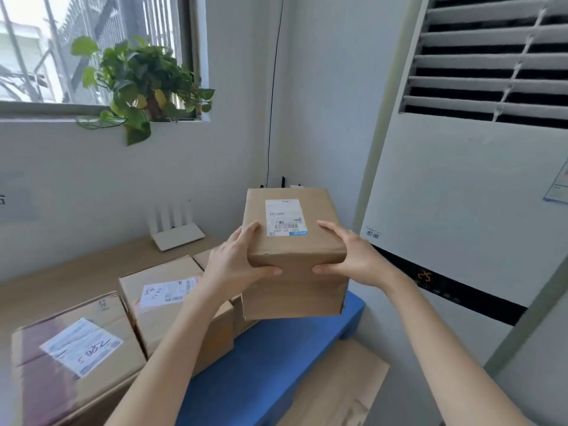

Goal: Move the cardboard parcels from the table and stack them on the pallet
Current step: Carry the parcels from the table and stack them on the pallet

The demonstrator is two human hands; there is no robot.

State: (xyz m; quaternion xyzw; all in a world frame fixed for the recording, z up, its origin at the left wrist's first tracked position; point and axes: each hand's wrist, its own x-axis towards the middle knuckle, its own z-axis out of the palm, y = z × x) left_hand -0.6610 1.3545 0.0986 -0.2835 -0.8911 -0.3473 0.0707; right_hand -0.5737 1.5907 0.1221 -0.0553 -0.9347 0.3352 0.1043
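Both hands hold one cardboard parcel [295, 256] at the centre of the frame, raised above the blue pallet [270, 358]. The left hand [236, 265] and right hand [353, 259] form a firm grip on its near top edge, thumbs on the front face, fingers over the top by the shipping label [285, 217]. Two labelled parcels [172, 302] stand at lower left on the pallet, touching side by side. A white router [176, 232] sits on the wooden surface [61, 281] behind them.

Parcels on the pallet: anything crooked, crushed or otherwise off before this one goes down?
Nothing is visibly crushed or spilled. The parcel held between the left hand and right hand looks intact, with slight creases. The nearest stacked parcel shows a dark reddish patch along its near side; blur hides whether that is tape or a stain.
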